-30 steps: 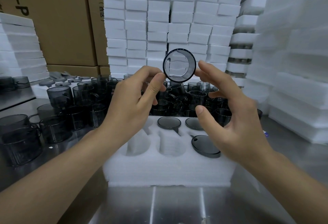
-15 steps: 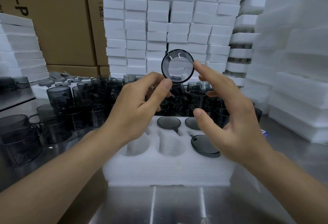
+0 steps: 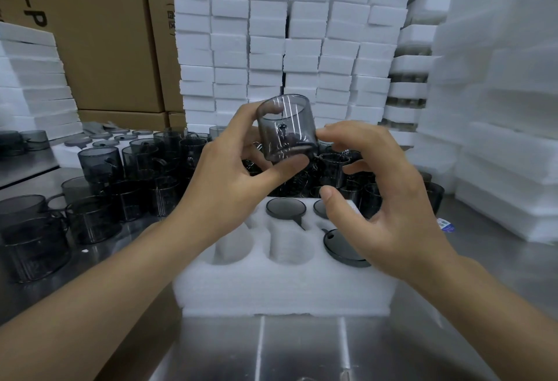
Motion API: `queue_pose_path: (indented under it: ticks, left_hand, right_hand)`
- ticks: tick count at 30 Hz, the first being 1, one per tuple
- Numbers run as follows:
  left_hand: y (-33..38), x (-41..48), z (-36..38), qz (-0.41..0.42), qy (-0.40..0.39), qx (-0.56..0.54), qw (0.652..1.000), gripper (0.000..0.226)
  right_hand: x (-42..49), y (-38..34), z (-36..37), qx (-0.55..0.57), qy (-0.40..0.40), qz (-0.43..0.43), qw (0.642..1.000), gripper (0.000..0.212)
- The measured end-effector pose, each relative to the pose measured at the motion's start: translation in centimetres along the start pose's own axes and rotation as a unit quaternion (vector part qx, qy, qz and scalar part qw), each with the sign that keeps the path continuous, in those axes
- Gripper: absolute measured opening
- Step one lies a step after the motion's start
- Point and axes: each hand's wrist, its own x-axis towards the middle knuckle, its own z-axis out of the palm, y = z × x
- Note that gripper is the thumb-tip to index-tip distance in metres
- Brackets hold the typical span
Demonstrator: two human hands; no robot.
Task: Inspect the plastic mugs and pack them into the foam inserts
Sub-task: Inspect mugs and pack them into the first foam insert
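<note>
Left hand [image 3: 229, 173] pinches mug [image 3: 285, 128] thumb-to-fingers; right hand [image 3: 392, 214] spread, empty — slick plastic could slip onto foam insert [image 3: 271, 290].

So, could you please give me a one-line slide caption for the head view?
Left hand holds up a smoky translucent plastic mug; right hand open beside it, white foam insert below.

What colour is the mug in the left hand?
The mug is translucent smoky grey; head view.
</note>
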Motion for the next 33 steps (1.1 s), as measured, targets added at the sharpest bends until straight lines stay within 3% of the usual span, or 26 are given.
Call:
queue_pose_path:
  ticks: [7, 12, 17, 24, 28, 33]
  left_hand:
    - [-0.2, -0.2, 0.0, 0.025, -0.068, 0.032, 0.997, 0.061]
    - [-0.4, -0.1, 0.1, 0.036, -0.119, 0.048, 0.991, 0.06]
    - [-0.5, 0.0, 0.0, 0.041, -0.108, 0.06, 0.991, 0.061]
    - [-0.8, -0.1, -0.2, 0.079, -0.057, 0.108, 0.989, 0.075]
    - [-0.5, 0.0, -0.3, 0.111, -0.025, 0.135, 0.984, 0.07]
    - [-0.5, -0.1, -0.2, 0.084, -0.012, 0.153, 0.985, 0.06]
  right_hand:
    - [-0.2, 0.8, 0.4, -0.029, 0.007, 0.079, 0.996, 0.07]
    - [0.0, 1.1, 0.1, -0.044, -0.025, 0.053, 0.997, 0.064]
    - [0.0, 0.8, 0.2, -0.027, -0.039, 0.059, 0.997, 0.067]
    - [-0.2, 1.0, 0.3, -0.093, 0.015, 0.056, 0.994, 0.058]
    - [-0.1, 1.1, 0.3, -0.106, 0.034, 0.078, 0.991, 0.052]
    - [-0.2, 1.0, 0.2, -0.09, 0.047, 0.092, 0.991, 0.065]
